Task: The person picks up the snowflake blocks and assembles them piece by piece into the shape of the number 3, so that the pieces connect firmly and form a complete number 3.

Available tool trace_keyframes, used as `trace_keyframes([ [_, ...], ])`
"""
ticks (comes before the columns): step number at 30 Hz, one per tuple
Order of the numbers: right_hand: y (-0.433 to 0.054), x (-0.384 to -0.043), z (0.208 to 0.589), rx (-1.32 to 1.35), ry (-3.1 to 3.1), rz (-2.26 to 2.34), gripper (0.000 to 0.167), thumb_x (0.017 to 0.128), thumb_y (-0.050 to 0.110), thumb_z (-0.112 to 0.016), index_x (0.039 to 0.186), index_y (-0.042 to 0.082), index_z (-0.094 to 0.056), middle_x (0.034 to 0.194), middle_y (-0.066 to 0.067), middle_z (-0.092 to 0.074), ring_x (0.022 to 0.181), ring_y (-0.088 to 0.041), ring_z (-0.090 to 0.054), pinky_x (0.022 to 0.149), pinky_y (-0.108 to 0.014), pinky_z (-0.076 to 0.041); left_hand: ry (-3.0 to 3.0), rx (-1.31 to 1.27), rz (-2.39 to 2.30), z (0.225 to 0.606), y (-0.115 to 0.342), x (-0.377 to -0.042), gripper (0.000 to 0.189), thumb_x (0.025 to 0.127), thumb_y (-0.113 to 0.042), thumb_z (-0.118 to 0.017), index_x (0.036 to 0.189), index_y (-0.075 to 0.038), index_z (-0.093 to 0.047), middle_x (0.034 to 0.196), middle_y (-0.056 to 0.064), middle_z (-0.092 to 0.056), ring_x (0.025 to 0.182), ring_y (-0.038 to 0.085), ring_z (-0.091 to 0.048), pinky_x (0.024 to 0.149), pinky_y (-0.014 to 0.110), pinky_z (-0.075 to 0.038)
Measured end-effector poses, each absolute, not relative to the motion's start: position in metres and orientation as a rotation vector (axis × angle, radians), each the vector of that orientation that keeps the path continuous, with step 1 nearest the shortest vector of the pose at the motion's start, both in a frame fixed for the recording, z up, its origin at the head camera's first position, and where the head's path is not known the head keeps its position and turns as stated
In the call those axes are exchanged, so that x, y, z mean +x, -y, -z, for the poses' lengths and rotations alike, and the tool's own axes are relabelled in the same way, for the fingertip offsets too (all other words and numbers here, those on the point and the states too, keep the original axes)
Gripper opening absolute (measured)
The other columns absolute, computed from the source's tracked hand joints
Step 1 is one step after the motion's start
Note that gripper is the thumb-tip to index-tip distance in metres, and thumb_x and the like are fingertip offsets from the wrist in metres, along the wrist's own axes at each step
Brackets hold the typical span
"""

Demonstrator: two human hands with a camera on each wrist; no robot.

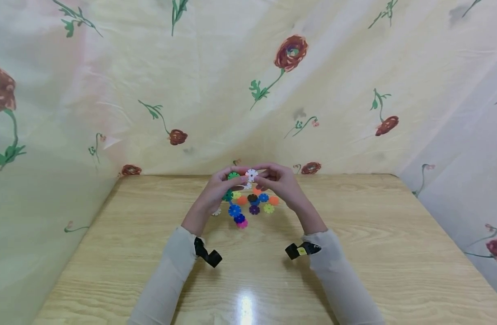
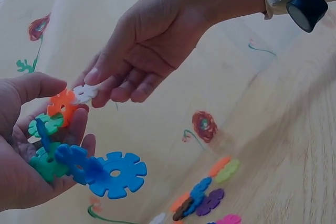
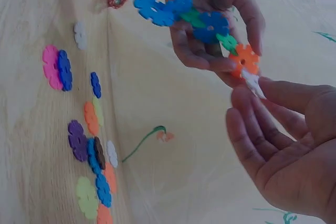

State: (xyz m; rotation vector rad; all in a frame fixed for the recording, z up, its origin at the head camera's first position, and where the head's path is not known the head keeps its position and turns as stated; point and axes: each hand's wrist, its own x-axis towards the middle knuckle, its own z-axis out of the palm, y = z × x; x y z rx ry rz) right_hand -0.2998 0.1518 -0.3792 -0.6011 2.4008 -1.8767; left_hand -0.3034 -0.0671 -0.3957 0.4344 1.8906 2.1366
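My left hand (image 1: 211, 191) holds a chain of linked plastic snowflake discs. In the left wrist view the chain runs from a blue disc (image 2: 131, 172) through blue and green ones to an orange disc (image 2: 59, 103) near the fingertips. Between thumb and fingers, my right hand (image 1: 288, 186) pinches a white snowflake disc (image 1: 255, 172). The right wrist view has this white disc against the orange disc (image 3: 249, 54); whether their slots are joined, I cannot tell. Both hands are raised above the table, close together.
Loose snowflake discs lie on the wooden table (image 1: 354, 253) below the hands, among them a purple disc (image 1: 254, 210), a yellow-green disc (image 1: 269, 208) and a pink disc (image 1: 242, 224). A flowered cloth (image 1: 224, 90) hangs behind the table's far edge.
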Motion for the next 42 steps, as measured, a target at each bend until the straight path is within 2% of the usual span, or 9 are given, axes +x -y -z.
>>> trace_keyframes([
  [6,-0.162,-0.304,0.379,-0.588,-2.407,1.729,0.034,0.099,0.016,-0.068,0.13,0.004,-0.065,0.107,-0.026,-0.072,0.084,-0.025,-0.071,0.078,-0.034,-0.062,-1.893,0.461,-2.104,0.396,0.071,-0.305,0.031,0.103,-0.016,-0.06,0.13,0.0,-0.062,0.129,0.006,-0.059,0.105,0.02,-0.066,0.111,0.053,-0.047],
  [10,-0.17,-0.308,0.381,-0.584,-2.445,1.588,0.03,0.099,0.015,-0.068,0.126,0.002,-0.067,0.104,-0.025,-0.072,0.083,-0.026,-0.07,0.075,-0.03,-0.06,-1.905,0.452,-2.081,0.396,0.073,-0.306,0.028,0.103,-0.016,-0.06,0.126,0.0,-0.064,0.13,0.005,-0.06,0.111,0.031,-0.063,0.111,0.053,-0.047],
  [15,-0.178,-0.314,0.385,-0.568,-2.509,1.338,0.026,0.098,0.015,-0.069,0.121,0.002,-0.07,0.101,-0.024,-0.072,0.089,-0.04,-0.067,0.08,-0.045,-0.06,-1.895,0.415,-2.083,0.394,0.074,-0.307,0.025,0.103,-0.015,-0.06,0.123,0.0,-0.064,0.133,0.008,-0.059,0.121,0.048,-0.056,0.114,0.061,-0.041],
  [18,-0.184,-0.32,0.392,-0.549,-2.558,1.181,0.025,0.097,0.013,-0.07,0.118,0.001,-0.071,0.099,-0.02,-0.071,0.087,-0.036,-0.065,0.08,-0.045,-0.059,-1.889,0.403,-2.085,0.394,0.074,-0.308,0.023,0.103,-0.015,-0.06,0.121,-0.001,-0.064,0.134,0.008,-0.059,0.123,0.052,-0.053,0.114,0.062,-0.04],
  [22,-0.195,-0.328,0.403,-0.581,-2.608,1.057,0.023,0.094,0.005,-0.071,0.115,-0.003,-0.071,0.1,-0.019,-0.071,0.086,-0.025,-0.066,0.075,-0.034,-0.057,-1.89,0.41,-2.091,0.393,0.075,-0.309,0.019,0.103,-0.015,-0.059,0.118,-0.003,-0.064,0.131,0.008,-0.059,0.114,0.043,-0.06,0.113,0.062,-0.041],
  [28,-0.203,-0.336,0.413,-0.58,-2.587,0.963,0.027,0.091,0.001,-0.072,0.117,-0.005,-0.071,0.107,-0.024,-0.069,0.096,-0.03,-0.066,0.077,-0.032,-0.056,-1.883,0.42,-2.106,0.394,0.077,-0.31,0.018,0.103,-0.014,-0.058,0.118,-0.004,-0.063,0.124,0.004,-0.06,0.097,0.021,-0.066,0.11,0.06,-0.045],
  [35,-0.198,-0.341,0.421,-0.564,-2.612,0.849,0.027,0.088,0.0,-0.073,0.115,-0.003,-0.072,0.105,-0.021,-0.07,0.094,-0.027,-0.064,0.077,-0.032,-0.055,-1.863,0.376,-2.115,0.393,0.078,-0.31,0.024,0.103,-0.015,-0.058,0.125,-0.006,-0.061,0.104,0.003,-0.063,0.093,0.019,-0.067,0.103,0.046,-0.054],
  [39,-0.196,-0.343,0.425,-0.501,-2.634,0.829,0.023,0.086,-0.002,-0.075,0.109,0.0,-0.074,0.097,-0.015,-0.069,0.085,-0.021,-0.059,0.07,-0.027,-0.049,-1.841,0.363,-2.12,0.391,0.078,-0.309,0.026,0.104,-0.015,-0.057,0.127,-0.005,-0.059,0.105,0.004,-0.062,0.096,0.024,-0.067,0.106,0.05,-0.052],
  [42,-0.195,-0.343,0.426,-0.471,-2.646,0.838,0.02,0.085,-0.002,-0.077,0.105,0.0,-0.074,0.093,-0.013,-0.067,0.082,-0.021,-0.055,0.068,-0.026,-0.046,-1.842,0.363,-2.11,0.39,0.078,-0.308,0.026,0.104,-0.015,-0.056,0.128,-0.005,-0.058,0.107,0.003,-0.061,0.097,0.024,-0.066,0.102,0.042,-0.056],
])
